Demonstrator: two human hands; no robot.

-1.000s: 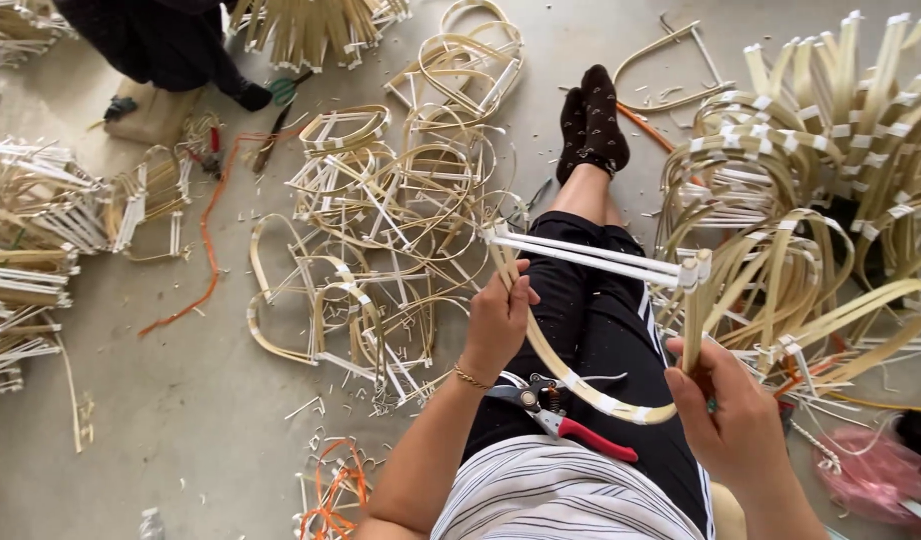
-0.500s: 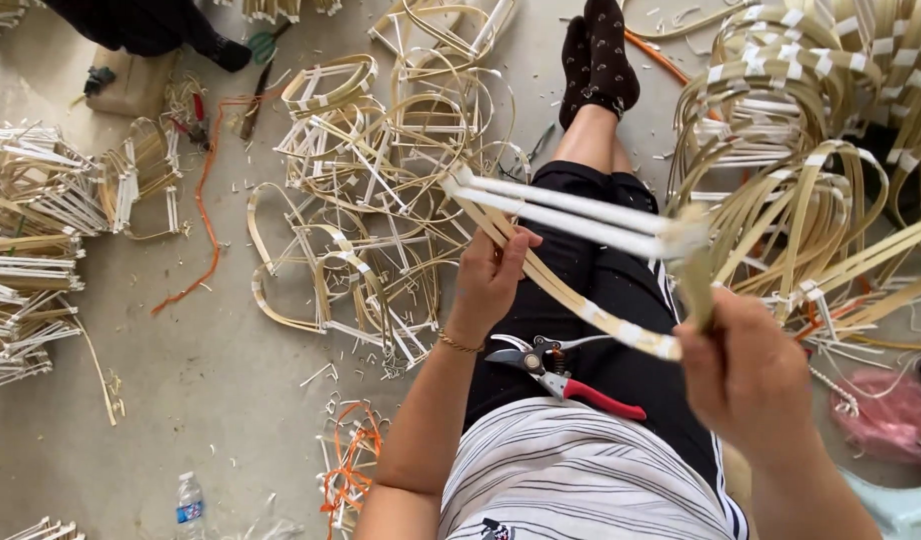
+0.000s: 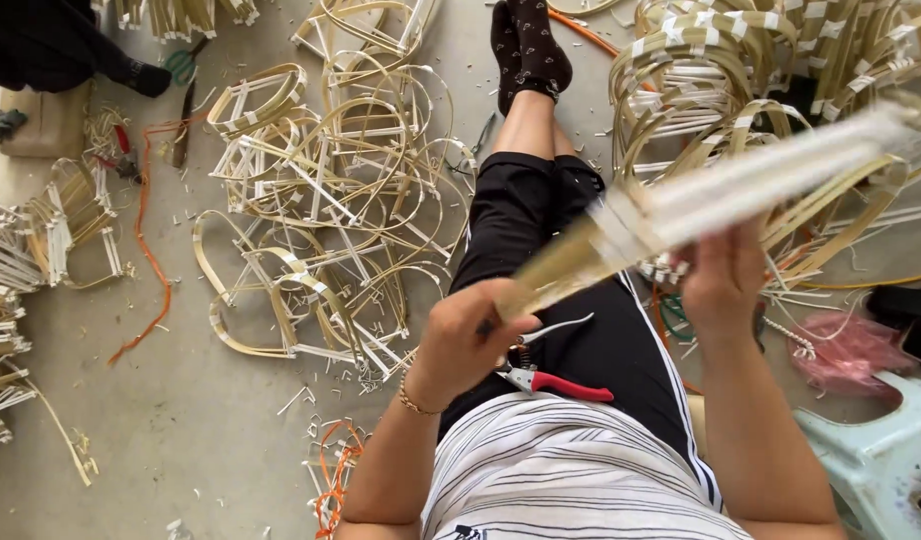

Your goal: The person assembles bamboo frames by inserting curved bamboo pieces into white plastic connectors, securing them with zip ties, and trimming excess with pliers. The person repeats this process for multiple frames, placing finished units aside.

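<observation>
Gripping a bamboo strip frame (image 3: 701, 205) above the lap, the left hand (image 3: 471, 335) has its fingers clamped on the frame's lower end, while the right hand (image 3: 726, 275) pinches it higher up. Red-handled pliers (image 3: 551, 375) lie on the lap; finished frames (image 3: 321, 200) litter the floor.

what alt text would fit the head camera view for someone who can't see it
A seated person's left hand and right hand hold a blurred bamboo strip frame over their lap, where red-handled pliers rest on black trousers. Heaps of bent bamboo frames cover the concrete floor.
</observation>
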